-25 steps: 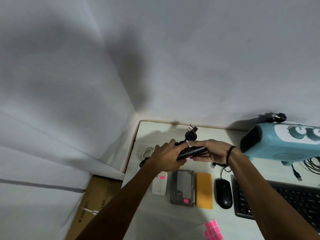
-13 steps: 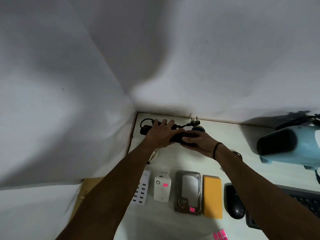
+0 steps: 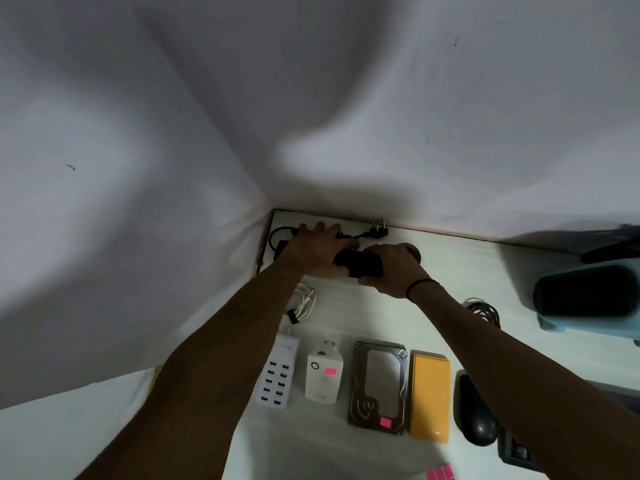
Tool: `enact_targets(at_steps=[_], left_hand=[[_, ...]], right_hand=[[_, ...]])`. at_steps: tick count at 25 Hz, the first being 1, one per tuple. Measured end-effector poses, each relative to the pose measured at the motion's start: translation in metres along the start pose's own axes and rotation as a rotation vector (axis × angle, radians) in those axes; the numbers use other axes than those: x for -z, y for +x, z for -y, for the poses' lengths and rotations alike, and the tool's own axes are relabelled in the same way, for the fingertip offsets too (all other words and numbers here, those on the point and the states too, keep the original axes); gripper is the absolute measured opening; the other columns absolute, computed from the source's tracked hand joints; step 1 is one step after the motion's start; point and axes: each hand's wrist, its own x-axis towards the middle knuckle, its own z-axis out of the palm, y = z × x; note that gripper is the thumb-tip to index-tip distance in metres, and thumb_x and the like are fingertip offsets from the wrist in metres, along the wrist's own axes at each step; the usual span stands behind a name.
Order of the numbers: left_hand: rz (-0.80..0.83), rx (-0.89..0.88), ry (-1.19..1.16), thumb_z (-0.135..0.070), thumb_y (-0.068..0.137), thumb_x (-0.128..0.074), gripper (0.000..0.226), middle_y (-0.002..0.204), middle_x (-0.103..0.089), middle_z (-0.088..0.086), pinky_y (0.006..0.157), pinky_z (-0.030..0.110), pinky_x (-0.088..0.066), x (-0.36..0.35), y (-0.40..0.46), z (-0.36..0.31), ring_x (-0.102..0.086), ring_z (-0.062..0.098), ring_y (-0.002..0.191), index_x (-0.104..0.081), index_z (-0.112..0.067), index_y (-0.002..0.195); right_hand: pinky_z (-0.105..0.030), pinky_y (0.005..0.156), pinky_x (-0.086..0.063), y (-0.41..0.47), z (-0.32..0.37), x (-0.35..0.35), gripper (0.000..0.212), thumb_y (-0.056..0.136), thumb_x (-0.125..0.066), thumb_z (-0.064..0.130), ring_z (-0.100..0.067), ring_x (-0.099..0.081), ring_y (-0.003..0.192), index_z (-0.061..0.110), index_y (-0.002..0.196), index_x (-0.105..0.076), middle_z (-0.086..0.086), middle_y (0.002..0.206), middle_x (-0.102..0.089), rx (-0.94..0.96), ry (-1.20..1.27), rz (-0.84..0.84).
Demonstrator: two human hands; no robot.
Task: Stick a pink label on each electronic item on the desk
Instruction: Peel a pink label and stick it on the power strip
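The right hand (image 3: 393, 268) grips the black power adapter (image 3: 360, 263) at the desk's far corner; the left hand (image 3: 320, 247) lies flat over its cable (image 3: 277, 237). Its label is perhaps hidden. Next, fetch one from the pink labels (image 3: 440, 473).

The desk (image 3: 450, 271) has a smooth, pale, matt top with a raw wood-coloured edge strip along its left edge. The hub (image 3: 278, 375) and plug (image 3: 323, 377) look like white matt plastic. The drive (image 3: 377, 386) is bare metal with a dull sheen. The bank (image 3: 429, 398) is yellow plastic, faintly satin. The mouse (image 3: 476, 415) is black plastic with a soft gloss. The labels (image 3: 440, 473) look like bright pink paper. The adapter (image 3: 360, 263) is matt black.
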Motion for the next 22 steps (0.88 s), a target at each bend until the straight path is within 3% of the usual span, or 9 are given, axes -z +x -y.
enact_targets(at_steps=[2, 4, 11, 17, 22], left_hand=[[0.024, 0.008, -0.023, -0.044, 0.099, -0.044, 0.046, 0.14, -0.045, 0.01, 0.1, 0.061, -0.038, 0.003, 0.005, 0.002, -0.045, 0.039, 0.126, -0.041, -0.044, 0.145], [0.024, 0.011, 0.002, -0.035, 0.102, -0.045, 0.042, 0.139, -0.045, 0.011, 0.099, 0.062, -0.04, 0.001, 0.007, 0.0, -0.044, 0.04, 0.127, -0.044, -0.044, 0.143], [-0.108, 0.019, 0.081, -0.016, 0.1, -0.053, 0.072, 0.136, -0.053, 0.01, 0.079, 0.046, -0.05, -0.001, 0.004, -0.003, -0.051, 0.037, 0.121, -0.02, -0.039, 0.159], [-0.25, 0.115, -0.002, -0.014, 0.086, -0.072, 0.082, 0.14, -0.054, 0.007, 0.087, 0.05, -0.051, -0.014, -0.018, -0.029, -0.053, 0.032, 0.123, -0.031, -0.029, 0.155], [-0.316, 0.083, -0.157, -0.01, 0.091, -0.061, 0.061, 0.143, -0.049, 0.004, 0.085, 0.047, -0.054, -0.019, -0.055, -0.086, -0.051, 0.028, 0.127, -0.04, -0.024, 0.147]], right_hand=[[-0.044, 0.083, -0.054, -0.003, 0.003, -0.007, 0.055, 0.073, -0.077, 0.051, -0.026, -0.059, 0.106, 0.025, 0.119, -0.06, 0.0, 0.109, -0.067, -0.006, 0.0, -0.045], [-0.048, 0.08, -0.055, -0.006, 0.003, -0.016, 0.057, 0.075, -0.079, 0.045, -0.027, -0.054, 0.112, 0.024, 0.124, -0.059, -0.002, 0.114, -0.064, -0.001, 0.005, -0.082], [-0.045, 0.079, -0.056, -0.011, 0.002, -0.025, 0.064, 0.077, -0.078, 0.04, -0.027, -0.043, 0.122, 0.022, 0.134, -0.054, -0.004, 0.13, -0.048, -0.011, -0.04, -0.138], [-0.045, 0.089, -0.052, -0.032, 0.006, -0.018, 0.07, 0.083, -0.073, 0.04, -0.029, -0.038, 0.132, 0.015, 0.143, -0.044, -0.007, 0.141, -0.043, -0.061, -0.031, -0.194], [-0.042, 0.092, -0.051, -0.079, 0.006, -0.012, 0.061, 0.087, -0.069, 0.038, -0.028, -0.045, 0.128, 0.016, 0.139, -0.048, -0.007, 0.139, -0.044, -0.079, 0.018, -0.227]])
